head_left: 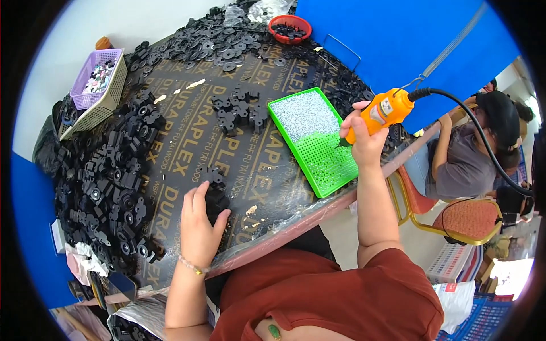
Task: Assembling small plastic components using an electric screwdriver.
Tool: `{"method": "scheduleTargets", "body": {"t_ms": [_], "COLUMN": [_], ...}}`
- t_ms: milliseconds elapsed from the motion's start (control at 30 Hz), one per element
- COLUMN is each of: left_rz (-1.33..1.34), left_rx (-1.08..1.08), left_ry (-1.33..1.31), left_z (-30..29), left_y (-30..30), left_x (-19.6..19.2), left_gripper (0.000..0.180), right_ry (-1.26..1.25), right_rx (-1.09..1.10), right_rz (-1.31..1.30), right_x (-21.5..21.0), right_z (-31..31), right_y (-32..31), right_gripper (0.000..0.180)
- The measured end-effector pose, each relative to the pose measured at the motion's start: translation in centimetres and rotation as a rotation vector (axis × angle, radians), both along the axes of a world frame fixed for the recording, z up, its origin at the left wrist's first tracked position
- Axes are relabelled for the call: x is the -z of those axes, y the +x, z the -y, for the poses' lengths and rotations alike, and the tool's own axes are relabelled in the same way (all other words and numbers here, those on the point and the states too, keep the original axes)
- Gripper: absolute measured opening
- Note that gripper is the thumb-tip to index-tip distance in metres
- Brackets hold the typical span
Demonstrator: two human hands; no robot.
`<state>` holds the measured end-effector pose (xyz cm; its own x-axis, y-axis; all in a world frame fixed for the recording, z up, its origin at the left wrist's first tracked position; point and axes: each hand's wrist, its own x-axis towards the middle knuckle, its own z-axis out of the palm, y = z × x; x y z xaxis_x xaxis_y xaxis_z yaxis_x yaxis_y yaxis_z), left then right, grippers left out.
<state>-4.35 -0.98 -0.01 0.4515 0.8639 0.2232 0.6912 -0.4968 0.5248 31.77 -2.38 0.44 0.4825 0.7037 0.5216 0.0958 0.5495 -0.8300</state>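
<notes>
My right hand is wrapped round an orange electric screwdriver, whose black tip points down at a bright green tray. The tray's floor is a grid of holes, and small silvery pieces, likely screws, heap up in its far half. At the near part of the table, my left hand curls its thumb and fingers about a black plastic part. Another black piece sits just beyond its fingertips. The palm hides part of what it holds.
Black parts pile along the left, with a small group mid-table. Black discs heap at the back beside a red basket. Purple and cream baskets stand far left. A coiled spring and black cable hang from the screwdriver. Another person sits at right.
</notes>
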Motion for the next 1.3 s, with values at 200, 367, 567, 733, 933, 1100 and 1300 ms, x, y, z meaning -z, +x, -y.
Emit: {"method": "scheduleTargets", "body": {"t_ms": [200,367,567,733,933,1100,1300], "left_rz": [0.2,0.269,0.298,0.246,0.251,0.279,0.295], "left_rx": [0.065,0.001,0.127,0.116,0.066,0.089,0.084], "left_ry": [-0.077,-0.156,-0.076,-0.113,-0.199,-0.179,-0.18], "left_z": [1.7,2.2,1.7,1.6,1.4,1.3,1.3], "left_y": [0.9,0.8,1.6,2.2,1.9,1.6,1.8], "left_x": [1.3,2.3,2.5,2.7,2.8,3.3,3.0], "left_gripper": [0.077,0.079,0.069,0.076,0.072,0.071,0.07], "right_ry": [-0.013,0.063,0.181,0.101,0.087,0.051,0.039], "right_rx": [-0.007,-0.007,-0.275,-0.586,-0.684,-0.671,-0.713], "right_rz": [0.023,0.021,-0.015,-0.012,0.013,-0.028,-0.034], "right_x": [0.2,-1.1,-4.1,-4.1,-4.0,-3.3,-2.0], "right_z": [0.0,0.6,1.2,0.0,-1.7,-2.1,-2.7], "right_y": [0.1,-0.3,-6.2,-13.5,-16.8,-17.7,-18.0], "right_gripper": [0.03,0.029,0.045,0.054,0.056,0.054,0.048]}}
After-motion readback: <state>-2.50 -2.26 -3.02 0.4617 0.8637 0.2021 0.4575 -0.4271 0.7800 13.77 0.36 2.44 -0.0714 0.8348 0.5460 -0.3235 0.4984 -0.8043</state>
